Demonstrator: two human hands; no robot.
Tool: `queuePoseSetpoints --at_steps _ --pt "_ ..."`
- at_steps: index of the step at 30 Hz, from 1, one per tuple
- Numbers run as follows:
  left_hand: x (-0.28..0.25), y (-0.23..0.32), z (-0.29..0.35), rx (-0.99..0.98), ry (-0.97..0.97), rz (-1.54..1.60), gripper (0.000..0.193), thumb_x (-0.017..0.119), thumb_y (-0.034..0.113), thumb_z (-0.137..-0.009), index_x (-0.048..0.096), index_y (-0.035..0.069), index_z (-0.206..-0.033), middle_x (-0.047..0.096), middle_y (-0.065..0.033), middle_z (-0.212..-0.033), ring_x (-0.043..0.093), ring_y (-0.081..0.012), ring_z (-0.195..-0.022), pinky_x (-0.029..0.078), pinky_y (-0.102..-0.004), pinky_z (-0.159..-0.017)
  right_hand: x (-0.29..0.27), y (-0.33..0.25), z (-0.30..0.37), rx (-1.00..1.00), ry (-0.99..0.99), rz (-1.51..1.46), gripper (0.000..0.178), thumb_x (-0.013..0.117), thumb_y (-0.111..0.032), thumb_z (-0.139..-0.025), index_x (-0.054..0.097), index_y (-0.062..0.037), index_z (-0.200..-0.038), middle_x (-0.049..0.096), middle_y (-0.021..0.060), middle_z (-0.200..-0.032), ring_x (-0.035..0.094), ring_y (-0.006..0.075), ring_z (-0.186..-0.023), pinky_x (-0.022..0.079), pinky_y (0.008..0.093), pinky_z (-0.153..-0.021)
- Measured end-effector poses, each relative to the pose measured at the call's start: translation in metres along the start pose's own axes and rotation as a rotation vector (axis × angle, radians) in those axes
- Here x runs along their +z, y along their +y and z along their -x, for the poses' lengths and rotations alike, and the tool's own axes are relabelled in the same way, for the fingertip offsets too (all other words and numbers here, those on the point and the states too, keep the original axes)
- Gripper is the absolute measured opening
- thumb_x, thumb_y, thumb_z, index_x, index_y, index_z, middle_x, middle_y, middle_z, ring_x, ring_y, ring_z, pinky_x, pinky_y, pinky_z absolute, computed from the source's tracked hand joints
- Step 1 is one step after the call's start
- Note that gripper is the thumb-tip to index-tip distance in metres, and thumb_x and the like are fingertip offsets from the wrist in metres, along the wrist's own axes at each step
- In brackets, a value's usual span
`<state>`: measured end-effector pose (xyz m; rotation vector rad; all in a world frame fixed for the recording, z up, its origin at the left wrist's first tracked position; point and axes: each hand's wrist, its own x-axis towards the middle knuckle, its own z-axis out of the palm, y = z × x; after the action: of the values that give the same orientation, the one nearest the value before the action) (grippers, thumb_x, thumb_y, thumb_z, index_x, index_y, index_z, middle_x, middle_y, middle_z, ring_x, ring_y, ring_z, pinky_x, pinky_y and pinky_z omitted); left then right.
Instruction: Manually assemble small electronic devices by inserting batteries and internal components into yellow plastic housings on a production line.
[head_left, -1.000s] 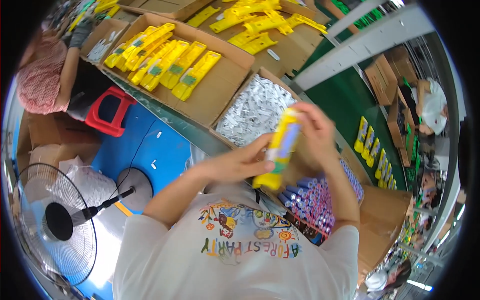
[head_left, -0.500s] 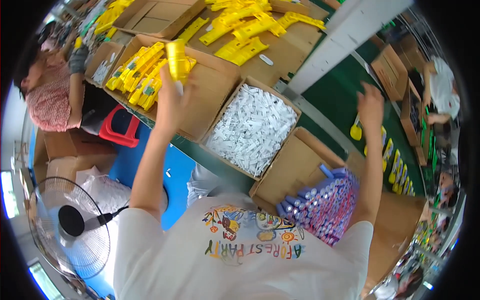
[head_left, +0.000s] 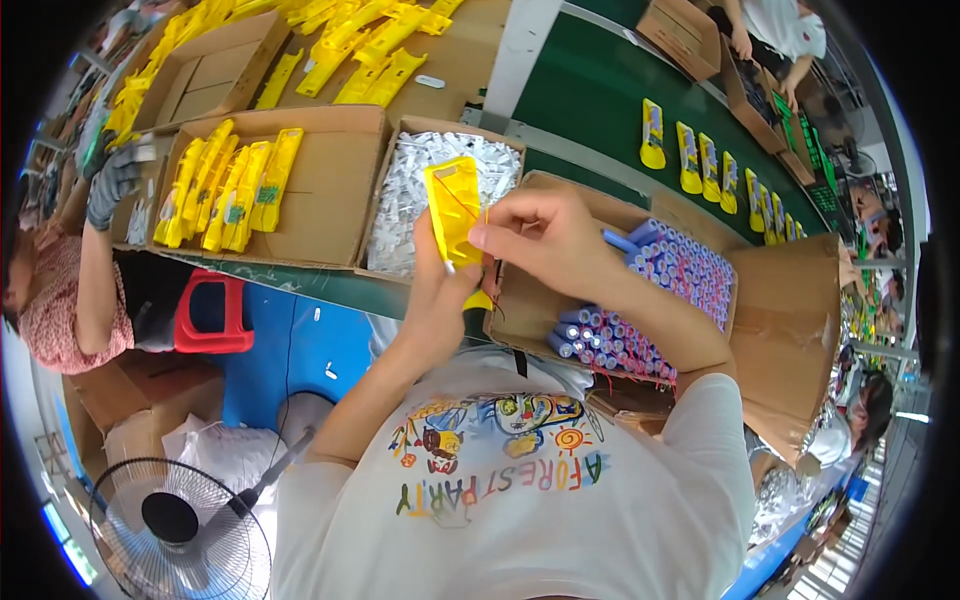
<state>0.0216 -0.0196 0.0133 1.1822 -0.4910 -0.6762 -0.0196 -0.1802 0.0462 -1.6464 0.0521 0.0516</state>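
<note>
Over the box of small white plastic parts (head_left: 400, 190), my left hand (head_left: 435, 310) grips a yellow plastic shell (head_left: 452, 200) from below, tilted with its hollow side showing. A thin red wire runs inside the shell. My right hand (head_left: 555, 240) is closed in a pinch at the shell's right edge. Thin dark and red wires hang by those fingertips, but what they pinch is hidden. Below, between the hands, shows a rounded yellow end (head_left: 478, 300).
Left stands a cardboard box (head_left: 330, 190) with several yellow shells (head_left: 232, 195). At right, purple cylindrical cells (head_left: 680, 270) with red wires fill another box. Yellow units (head_left: 690, 160) line the green belt (head_left: 590, 90). A co-worker's gloved hand (head_left: 112, 185) is far left; a fan (head_left: 180, 525) stands lower left.
My left hand has carried the yellow shell from above the shell box to the middle. My right hand has come back from the belt and closed at the shell. The view has turned.
</note>
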Motion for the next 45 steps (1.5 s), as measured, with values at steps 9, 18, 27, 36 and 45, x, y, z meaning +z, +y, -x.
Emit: queuePoseSetpoints --at_steps 9,18,27,36,45 --pt "0.000 -0.013 -0.006 -0.195 0.071 0.248 0.039 0.041 0.005 -0.092 0.026 0.011 -0.128 0.051 -0.0109 -0.100 0.055 -0.0179 -0.073 0.052 -0.0339 -0.064 -0.054 0.040 0.017 -0.281 0.145 0.733 0.006 0.071 -0.012 -0.079 0.070 -0.0062 -0.081 0.063 0.0038 -0.070 0.061 0.0144 -0.062 0.049 0.0257 -0.056" --pt "0.019 -0.026 -0.003 0.028 -0.077 0.033 0.058 0.033 0.045 -0.097 0.022 0.002 -0.136 0.049 -0.0108 -0.104 0.053 -0.0149 -0.077 0.047 -0.0288 -0.069 -0.018 0.027 0.025 -0.191 0.203 0.231 0.022 0.066 -0.011 -0.087 0.064 0.0048 -0.103 0.061 0.0025 -0.073 0.058 0.0092 -0.057 0.047 0.0225 -0.054" --pt "0.021 -0.018 0.005 0.089 -0.051 -0.094 0.068 0.031 0.049 -0.097 0.016 -0.002 -0.140 0.045 -0.0118 -0.113 0.051 -0.0155 -0.086 0.045 -0.0283 -0.073 0.003 0.017 0.041 -0.266 0.461 0.436 0.019 0.075 -0.007 -0.077 0.067 -0.0023 -0.094 0.056 0.0000 -0.069 0.050 0.0017 -0.053 0.036 0.0171 -0.044" --pt "0.023 -0.026 0.006 0.220 -0.025 -0.253 0.067 0.029 0.049 -0.098 0.021 -0.004 -0.138 0.040 -0.0146 -0.124 0.042 -0.0221 -0.114 0.033 -0.0339 -0.098 0.010 0.016 0.046 -0.136 0.313 0.242 0.009 0.071 -0.005 -0.080 0.065 -0.0012 -0.085 0.053 -0.0004 -0.067 0.049 0.0032 -0.052 0.038 0.0204 -0.045" --pt "0.018 -0.019 -0.004 -0.162 -0.068 0.005 0.040 0.040 0.008 -0.092 0.028 0.003 -0.130 0.047 -0.0106 -0.109 0.049 -0.0169 -0.098 0.042 -0.0292 -0.086 0.010 0.028 0.060 -0.420 0.364 0.757 0.008 0.070 -0.009 -0.074 0.062 -0.0056 -0.073 0.058 0.0063 -0.063 0.060 0.0195 -0.057 0.047 0.0305 -0.051"
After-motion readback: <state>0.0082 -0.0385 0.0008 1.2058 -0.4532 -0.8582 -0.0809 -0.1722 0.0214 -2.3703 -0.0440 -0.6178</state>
